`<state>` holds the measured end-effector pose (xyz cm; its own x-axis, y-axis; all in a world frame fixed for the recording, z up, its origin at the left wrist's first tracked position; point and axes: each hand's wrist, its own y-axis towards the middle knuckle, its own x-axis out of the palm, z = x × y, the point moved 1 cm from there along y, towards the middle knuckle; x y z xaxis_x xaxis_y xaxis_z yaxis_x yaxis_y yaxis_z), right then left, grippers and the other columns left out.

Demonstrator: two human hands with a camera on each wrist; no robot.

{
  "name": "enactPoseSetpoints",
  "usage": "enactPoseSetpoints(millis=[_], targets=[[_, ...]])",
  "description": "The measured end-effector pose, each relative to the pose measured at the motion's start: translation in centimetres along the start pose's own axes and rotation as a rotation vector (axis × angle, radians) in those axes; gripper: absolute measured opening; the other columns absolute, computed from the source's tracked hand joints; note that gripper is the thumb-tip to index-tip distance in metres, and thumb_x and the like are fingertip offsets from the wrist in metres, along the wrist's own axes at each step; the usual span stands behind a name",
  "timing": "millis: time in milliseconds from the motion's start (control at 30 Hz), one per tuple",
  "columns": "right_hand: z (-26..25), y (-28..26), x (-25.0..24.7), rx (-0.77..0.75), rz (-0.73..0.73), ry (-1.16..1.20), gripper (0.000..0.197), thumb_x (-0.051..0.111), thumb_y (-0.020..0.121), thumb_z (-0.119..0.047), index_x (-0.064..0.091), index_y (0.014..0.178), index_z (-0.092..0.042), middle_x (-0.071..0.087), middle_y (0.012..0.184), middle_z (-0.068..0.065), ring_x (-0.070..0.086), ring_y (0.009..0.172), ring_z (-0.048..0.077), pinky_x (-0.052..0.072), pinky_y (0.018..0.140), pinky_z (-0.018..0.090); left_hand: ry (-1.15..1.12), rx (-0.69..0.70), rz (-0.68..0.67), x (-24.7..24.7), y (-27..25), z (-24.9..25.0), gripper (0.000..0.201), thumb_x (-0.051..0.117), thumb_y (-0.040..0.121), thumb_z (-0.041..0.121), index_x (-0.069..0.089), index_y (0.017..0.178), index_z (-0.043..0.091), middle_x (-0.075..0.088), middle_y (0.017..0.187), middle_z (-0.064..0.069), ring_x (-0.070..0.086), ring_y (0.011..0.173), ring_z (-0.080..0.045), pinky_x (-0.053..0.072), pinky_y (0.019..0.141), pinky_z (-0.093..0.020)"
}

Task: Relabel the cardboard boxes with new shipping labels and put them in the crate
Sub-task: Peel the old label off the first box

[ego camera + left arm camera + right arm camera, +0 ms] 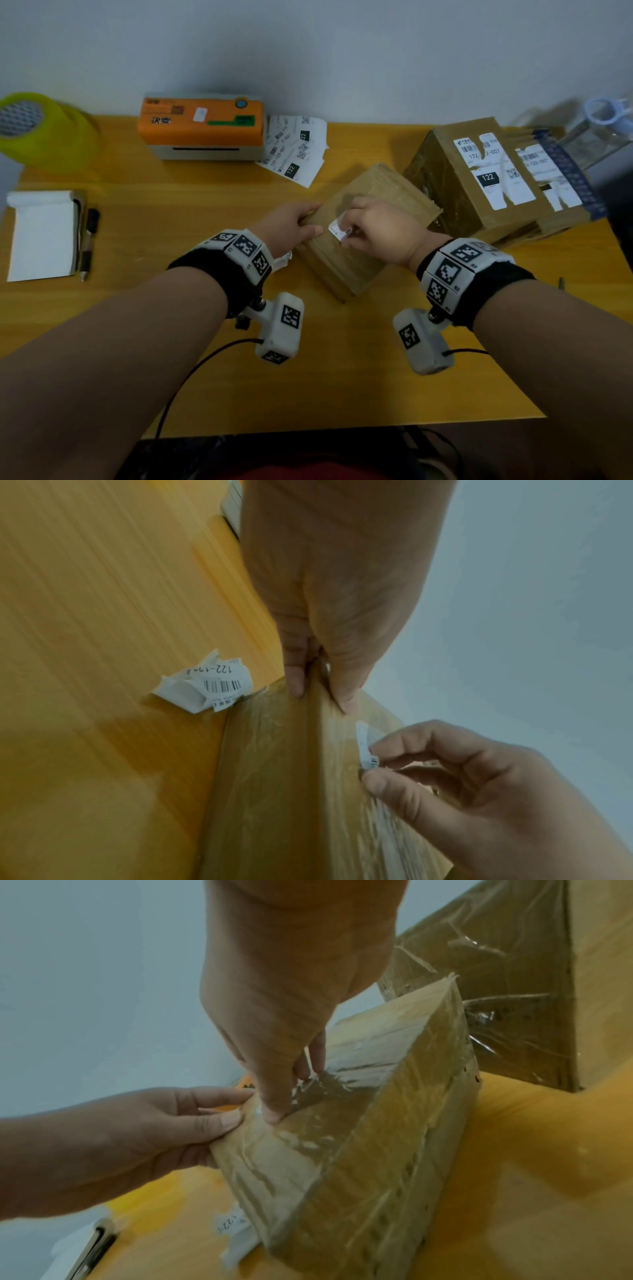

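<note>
Flat cardboard box (368,226) lying mid-table on the yellow wooden table (205,212), wrapped in clear tape, turned at an angle. Left hand (293,222) gripping the box's left edge, thumb on top, fingers curled down the side. Right hand (375,228) pinching a small white label scrap (339,230) between thumb and fingertips, scrap partly lifted off the box top. Crumpled torn label piece (205,689) on the table just beside the box's near-left corner. Two larger boxes (479,178) to the right, touching each other, torn labels on top. Orange label printer (202,125) at the back, loose printed labels (296,149) just to its right. Notepad (41,236) and pen (87,243) at far left, yellow tape roll (44,130) behind them.
</note>
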<state>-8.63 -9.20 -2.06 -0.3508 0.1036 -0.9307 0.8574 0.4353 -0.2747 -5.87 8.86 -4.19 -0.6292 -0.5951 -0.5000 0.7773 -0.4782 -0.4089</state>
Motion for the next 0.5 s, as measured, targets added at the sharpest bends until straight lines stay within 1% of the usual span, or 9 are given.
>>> enactPoseSetpoints(millis=[67,167,267,367,400,500], targets=[[-0.3,-0.1,-0.1,0.006,-0.006,-0.017,0.028,0.059,0.090,-0.031,0.061,0.110,-0.011,0.052,0.114,0.007,0.049,0.107,0.023,0.029,0.077,0.023,0.019,0.016,-0.019,0.0,-0.2,0.2,0.055,0.059,0.091,0.019,0.039,0.142,0.019,0.057,0.130,-0.002,0.056,0.114,-0.017,0.045,0.094,-0.027],[-0.9,-0.1,-0.1,0.016,-0.022,-0.062,0.026,0.055,0.092,-0.030,0.061,0.106,-0.008,0.052,0.114,0.009,0.050,0.104,0.024,0.035,0.079,0.027,0.037,0.028,-0.010,0.0,-0.4,0.5,0.055,0.060,0.090,0.019,0.040,0.141,0.018,0.058,0.128,-0.002,0.056,0.113,-0.017,0.044,0.095,-0.029],[-1.4,0.0,-0.3,0.040,-0.045,-0.090,0.027,0.053,0.093,-0.029,0.060,0.107,-0.006,0.051,0.117,0.010,0.050,0.106,0.025,0.038,0.083,0.031,0.056,0.018,-0.009,-0.1,-0.3,0.7,0.052,0.060,0.090,0.018,0.044,0.139,0.019,0.060,0.123,-0.001,0.058,0.108,-0.017,0.045,0.094,-0.029],[-1.8,0.0,-0.4,0.034,-0.074,-0.128,0.028,0.049,0.095,-0.027,0.057,0.110,-0.005,0.049,0.118,0.012,0.050,0.106,0.027,0.041,0.085,0.035,0.076,-0.004,-0.037,-0.2,0.0,0.8,0.048,0.061,0.089,0.020,0.047,0.135,0.020,0.064,0.117,-0.001,0.062,0.101,-0.017,0.050,0.093,-0.037],[-1.9,0.0,-0.4,0.030,-0.077,-0.150,0.028,0.047,0.096,-0.027,0.057,0.110,-0.005,0.049,0.118,0.012,0.051,0.105,0.027,0.042,0.086,0.037,0.084,-0.013,-0.037,-0.2,0.1,0.7,0.048,0.062,0.089,0.020,0.048,0.135,0.020,0.065,0.116,-0.001,0.063,0.099,-0.017,0.051,0.092,-0.037],[-2.1,0.0,-0.3,0.031,-0.074,-0.205,0.031,0.042,0.098,-0.027,0.055,0.114,-0.004,0.048,0.120,0.014,0.050,0.106,0.028,0.042,0.086,0.037,0.101,-0.033,-0.031,-0.1,0.3,0.6,0.052,0.063,0.089,0.022,0.045,0.138,0.020,0.064,0.119,-0.001,0.063,0.099,-0.017,0.051,0.092,-0.038]])
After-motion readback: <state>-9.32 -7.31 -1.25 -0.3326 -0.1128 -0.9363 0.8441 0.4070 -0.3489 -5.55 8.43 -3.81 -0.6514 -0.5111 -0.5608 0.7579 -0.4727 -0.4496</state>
